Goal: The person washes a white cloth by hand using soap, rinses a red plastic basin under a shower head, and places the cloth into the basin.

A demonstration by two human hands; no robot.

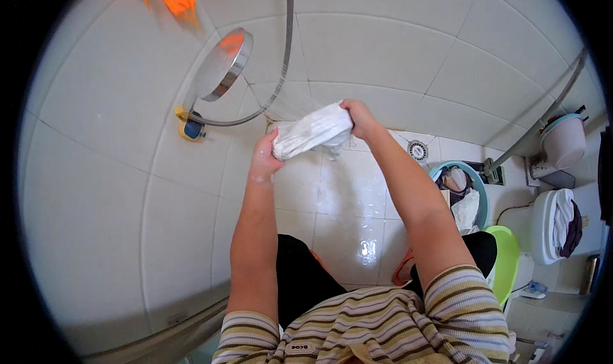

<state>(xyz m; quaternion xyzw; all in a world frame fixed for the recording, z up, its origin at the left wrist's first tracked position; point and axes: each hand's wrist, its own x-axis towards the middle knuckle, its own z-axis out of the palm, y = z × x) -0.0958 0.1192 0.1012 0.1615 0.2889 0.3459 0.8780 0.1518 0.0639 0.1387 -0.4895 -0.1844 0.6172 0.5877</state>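
A wet white cloth [313, 130], bunched lengthwise, is stretched between my two hands above the tiled floor. My left hand [265, 154], with suds at the wrist, grips its lower left end. At the upper right end, my right hand [360, 117] is closed on the cloth. Fine jets of water spray toward it from a round chrome shower head [225, 65] at the upper left. Part of the cloth hangs loose beneath the bunched part.
A grey shower hose [286, 60] curves behind the cloth. On the right are a blue basin [482, 196] of clothes, a lime-green basin [506, 263], a floor drain [417, 150], a pink bucket [565, 144] and a toilet [543, 225] with garments on it. The floor [349, 239] is wet.
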